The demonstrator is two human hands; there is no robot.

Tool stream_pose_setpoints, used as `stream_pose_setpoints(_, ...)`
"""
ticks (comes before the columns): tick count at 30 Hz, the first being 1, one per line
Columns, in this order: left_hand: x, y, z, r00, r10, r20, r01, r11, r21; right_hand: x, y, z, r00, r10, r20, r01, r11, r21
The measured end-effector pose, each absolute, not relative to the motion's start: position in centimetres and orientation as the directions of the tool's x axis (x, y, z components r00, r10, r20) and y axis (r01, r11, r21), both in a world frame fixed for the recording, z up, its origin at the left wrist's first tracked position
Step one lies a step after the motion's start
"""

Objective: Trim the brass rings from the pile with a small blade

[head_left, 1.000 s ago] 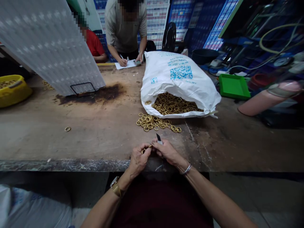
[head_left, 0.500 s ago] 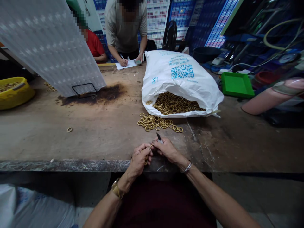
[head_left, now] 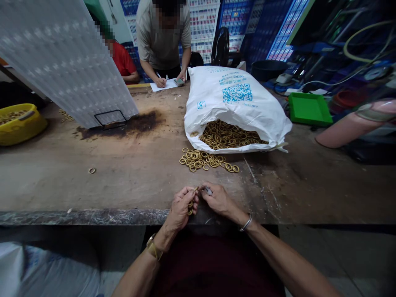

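One wide wooden bench [head_left: 148,156] across the middle of the frame, scuffed along its near edge. Upper left, leaning over a dark stain: large ribbed translucent panel [head_left: 77,70]. Upper centre to right: white sack [head_left: 210,88], lying with its mouth towards the near edge, brass-coloured rings visible inside. Far left: yellow tub [head_left: 23,131], also with small rings in it. Upper right: shallow green tray [head_left: 311,109].

Just below the sack mouth: loose pile of rings [head_left: 194,156], spread flat on the bench. Straight above both hands in the frame and apart from them; too even to call either hand nearer.

Left hand [head_left: 177,212], lower centre: closed, with several rings in the curled fingers, lower ones partly showing, and one pinched ring [head_left: 196,189] standing out at the fingertips, towards the right hand. Tilt of that ring too small to read with certainty.

Right hand [head_left: 221,202]: closed around a small grey tool [head_left: 208,190], long axis apparently slanting from upper left to lower right. Fingertips just beside the pinched ring, on its right; contact not certain. Working end of the tool not clearly seen.

Smallest, centre left: single stray ring [head_left: 92,173], well apart from the pile, nearer to the left hand.
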State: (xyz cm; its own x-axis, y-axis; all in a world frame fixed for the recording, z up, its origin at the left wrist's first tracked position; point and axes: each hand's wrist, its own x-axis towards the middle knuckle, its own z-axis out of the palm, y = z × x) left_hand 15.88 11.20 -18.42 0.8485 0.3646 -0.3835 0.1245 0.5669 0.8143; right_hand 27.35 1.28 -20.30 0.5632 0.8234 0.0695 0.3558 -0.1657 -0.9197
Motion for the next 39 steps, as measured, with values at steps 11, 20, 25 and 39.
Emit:
stream_pose_setpoints(11,15.8,10.9,-18.9,0.833,0.451,-0.32,0.154,0.365,0.918,27.4,1.0,-20.1,0.399,0.914,0.078,0.551,-0.171,-0.817)
stream_pose_setpoints(20,15.3,10.3,-15.8,0.895,0.301,-0.329,0.124,0.541,0.832,29.7,1.6,-19.5,0.56,0.823,-0.101,0.719,-0.543,-0.434)
stream_pose_setpoints(25,15.6,10.8,-16.2,0.872,0.322,-0.367,0.069,0.663,0.745,31.6,2.6,-20.4,0.732,0.679,0.052,0.649,-0.672,-0.357)
stream_pose_setpoints(39,15.3,11.1,-16.0,0.904,0.273,-0.329,0.04,0.713,0.7,32.2,2.6,-20.5,0.576,0.816,0.043,0.789,-0.542,-0.29)
